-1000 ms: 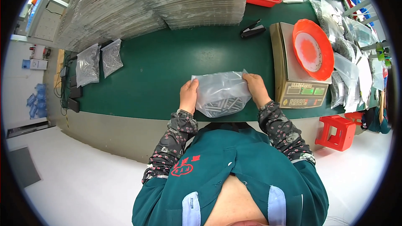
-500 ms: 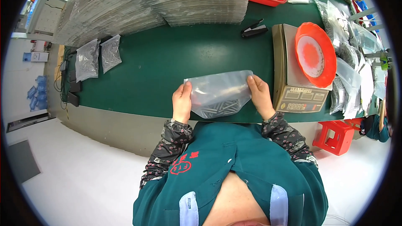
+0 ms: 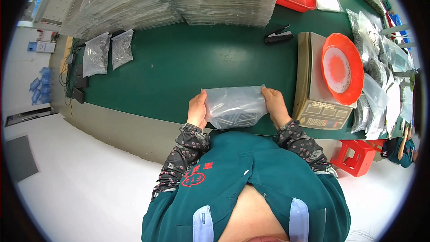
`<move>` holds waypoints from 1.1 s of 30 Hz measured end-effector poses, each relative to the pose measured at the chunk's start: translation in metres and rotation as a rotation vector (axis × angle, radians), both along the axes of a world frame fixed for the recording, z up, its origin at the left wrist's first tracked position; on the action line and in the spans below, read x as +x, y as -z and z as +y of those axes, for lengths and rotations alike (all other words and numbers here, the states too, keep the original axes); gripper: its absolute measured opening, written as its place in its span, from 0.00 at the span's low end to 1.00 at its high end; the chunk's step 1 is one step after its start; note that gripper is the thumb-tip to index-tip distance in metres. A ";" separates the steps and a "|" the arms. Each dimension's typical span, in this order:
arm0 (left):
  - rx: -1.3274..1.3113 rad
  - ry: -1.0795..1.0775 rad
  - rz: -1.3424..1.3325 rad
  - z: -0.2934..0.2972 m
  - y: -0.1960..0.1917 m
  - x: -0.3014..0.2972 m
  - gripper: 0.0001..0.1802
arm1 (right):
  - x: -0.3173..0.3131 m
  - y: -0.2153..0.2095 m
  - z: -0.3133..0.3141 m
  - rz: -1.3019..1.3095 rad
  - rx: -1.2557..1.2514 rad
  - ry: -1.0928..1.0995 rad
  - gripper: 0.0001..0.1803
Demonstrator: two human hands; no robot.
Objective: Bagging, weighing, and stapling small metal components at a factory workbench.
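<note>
The upper left corner of a clear plastic bag [image 3: 235, 98] is pinched by the left hand [image 3: 197, 109], and its upper right corner is gripped between thumb and fingers by the right hand [image 3: 276, 107]. The bag is stretched between them at the near edge of the green table [image 3: 179, 65], with grey rod-like pieces [image 3: 233, 121] gathered at its bottom. The film can be judged thin, limp and rather slippery, the load stiff and fairly heavy, sagging low; a hold by both top corners is suited to it, with support underneath if swung. To the right, a scale [image 3: 324, 115] is topped by an orange dish [image 3: 357, 71]; beyond, a stapler [image 3: 278, 37] is seen. The fingers behind the film are hidden, the pieces are blurred by it, and whether the bag's underside is borne by the table cannot be told.
</note>
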State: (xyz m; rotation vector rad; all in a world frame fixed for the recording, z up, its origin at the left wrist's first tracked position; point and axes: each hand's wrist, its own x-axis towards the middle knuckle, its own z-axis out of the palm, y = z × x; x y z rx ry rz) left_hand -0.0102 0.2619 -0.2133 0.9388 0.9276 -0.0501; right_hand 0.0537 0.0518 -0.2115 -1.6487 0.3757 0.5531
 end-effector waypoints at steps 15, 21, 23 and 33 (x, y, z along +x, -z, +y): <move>0.287 0.047 -0.247 0.005 -0.065 -0.013 0.11 | 0.004 -0.072 -0.009 -0.280 0.164 -0.138 0.09; 0.466 0.201 -0.458 0.013 -0.055 -0.026 0.09 | 0.003 -0.060 -0.020 -0.392 0.117 -0.317 0.04; 0.542 0.271 -0.483 0.020 -0.052 -0.031 0.08 | 0.001 -0.061 -0.022 -0.378 0.003 -0.402 0.07; 0.484 0.379 -0.395 0.022 -0.063 -0.033 0.09 | 0.002 -0.087 -0.017 -0.525 -0.025 -0.470 0.15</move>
